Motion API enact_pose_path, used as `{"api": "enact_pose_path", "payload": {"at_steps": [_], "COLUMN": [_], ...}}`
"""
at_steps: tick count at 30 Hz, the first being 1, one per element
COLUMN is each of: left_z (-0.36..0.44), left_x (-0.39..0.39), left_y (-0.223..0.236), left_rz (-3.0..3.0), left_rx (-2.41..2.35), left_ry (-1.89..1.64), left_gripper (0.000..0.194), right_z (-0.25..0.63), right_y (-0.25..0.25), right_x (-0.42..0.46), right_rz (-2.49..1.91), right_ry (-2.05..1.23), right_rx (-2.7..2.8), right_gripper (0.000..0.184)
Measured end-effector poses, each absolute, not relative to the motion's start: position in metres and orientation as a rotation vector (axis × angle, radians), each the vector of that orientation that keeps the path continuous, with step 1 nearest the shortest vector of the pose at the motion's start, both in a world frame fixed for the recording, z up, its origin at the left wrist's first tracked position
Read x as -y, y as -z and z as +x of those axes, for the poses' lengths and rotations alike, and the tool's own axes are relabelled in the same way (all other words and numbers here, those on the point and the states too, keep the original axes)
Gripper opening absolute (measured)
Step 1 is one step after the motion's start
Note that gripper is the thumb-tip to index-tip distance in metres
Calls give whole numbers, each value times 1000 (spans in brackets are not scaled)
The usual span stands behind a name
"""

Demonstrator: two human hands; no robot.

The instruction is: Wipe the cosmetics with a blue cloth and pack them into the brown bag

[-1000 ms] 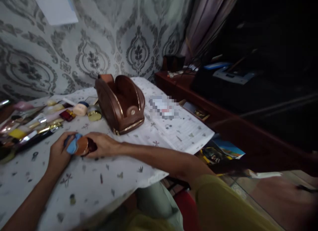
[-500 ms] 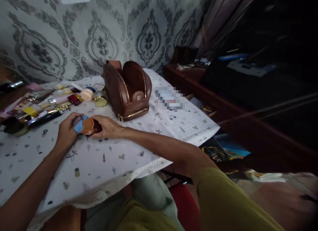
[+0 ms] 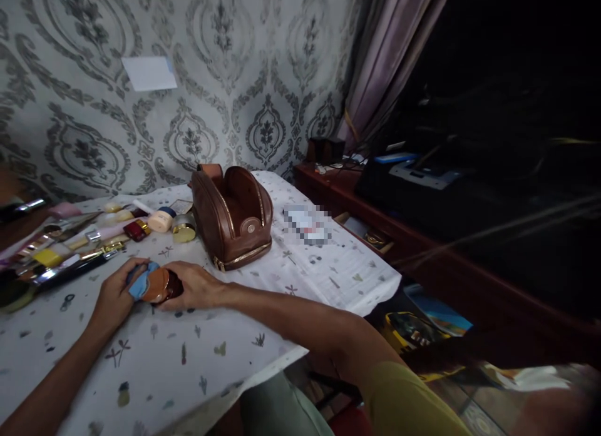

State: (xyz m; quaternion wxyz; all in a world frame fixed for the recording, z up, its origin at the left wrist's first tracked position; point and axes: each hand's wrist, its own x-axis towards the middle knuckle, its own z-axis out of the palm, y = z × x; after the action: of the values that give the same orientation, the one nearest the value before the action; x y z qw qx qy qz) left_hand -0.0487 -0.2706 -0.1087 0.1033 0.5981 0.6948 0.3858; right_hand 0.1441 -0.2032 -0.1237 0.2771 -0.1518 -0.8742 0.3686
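Over the near part of the table, my right hand [image 3: 195,286] is closed round a small makeup compact [image 3: 156,286], with a tan-brown round face and a dark red, shiny part. My left hand [image 3: 116,293] pinches a light blue cloth [image 3: 142,281] pressed against the compact's left edge. The fingers partly hide both things. Just behind my right hand stands a brown leather toiletry bag [image 3: 220,236], unzipped and gaping at the top. Beyond my left hand lie several cosmetics, among them a dark red item with gold trim [image 3: 136,230] and a gold-rimmed jar [image 3: 183,228].
A white printed cloth [image 3: 235,342] covers the table. Right of the bag lies a pixelated flat object [image 3: 307,224]. More tubes and brushes [image 3: 70,261] crowd the left side. A dark red desk [image 3: 328,179] with a partly open drawer [image 3: 364,233] adjoins on the right.
The head view has tilted up, so everything sits lower in the picture and more wall shows. Both hands keep their hold on the compact and cloth, the compact's face turned slightly.
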Motion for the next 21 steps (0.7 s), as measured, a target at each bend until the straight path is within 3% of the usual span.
{"api": "enact_pose_path", "payload": {"at_steps": [21], "left_z": [-52], "left_x": [271], "left_y": [108], "left_rz": [1715], "left_rx": [-2008], "left_ry": [-1110], "left_gripper": [44], "right_z": [143], "right_y": [123], "right_x": [203], "right_rz": [-443], "right_ry": [-980], "right_rx": [2364], "right_gripper": [60]}}
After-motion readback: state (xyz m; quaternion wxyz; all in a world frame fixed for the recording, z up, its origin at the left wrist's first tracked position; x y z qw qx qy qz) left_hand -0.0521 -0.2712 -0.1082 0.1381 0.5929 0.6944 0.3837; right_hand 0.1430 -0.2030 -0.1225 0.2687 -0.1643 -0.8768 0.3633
